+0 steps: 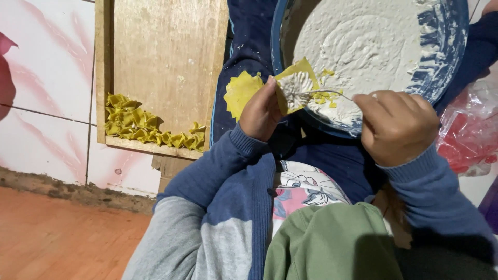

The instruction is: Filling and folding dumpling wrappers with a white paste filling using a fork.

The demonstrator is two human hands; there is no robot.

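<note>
Backdrop: pink-streaked white tile wall [46, 78] on the left, reddish floor [57, 238] below it, all seen from above over the person's lap.

Board: wooden board [166, 57] leaning by the wall, with a row of folded yellow dumplings [145, 129] bunched along its lower lip.

Bowl: big blue-rimmed bowl [446, 46] of pale filling sits up on the knees, mostly scraped flat, and it's touching the work area.

Left hand: left hand [259, 111] is pinching a yellow wrapper [296, 85] open like a little cup, with spare wrappers [241, 91] fanned out behind the fingers.

Right hand: right hand [397, 124] is closed around a thin metal utensil [324, 93], probably a small spoon or spreader (hard to tell at this size), with its tip on the filling in the wrapper.

Doing it well, I reckon: keep the dab centred and small, leave the wrapper edges clean so they stick, and scrape the tool off against the wrapper, not the bowl rim.

Edges: the bowl rim is just beside the wrapper, so it's easy to snag a corner there. The plastic bag [467, 129] crowds the right elbow.

Open room: the clear path looks like down-left, past the blue sleeve [218, 161] toward the board, which has lots of bare wood above the row.
</note>
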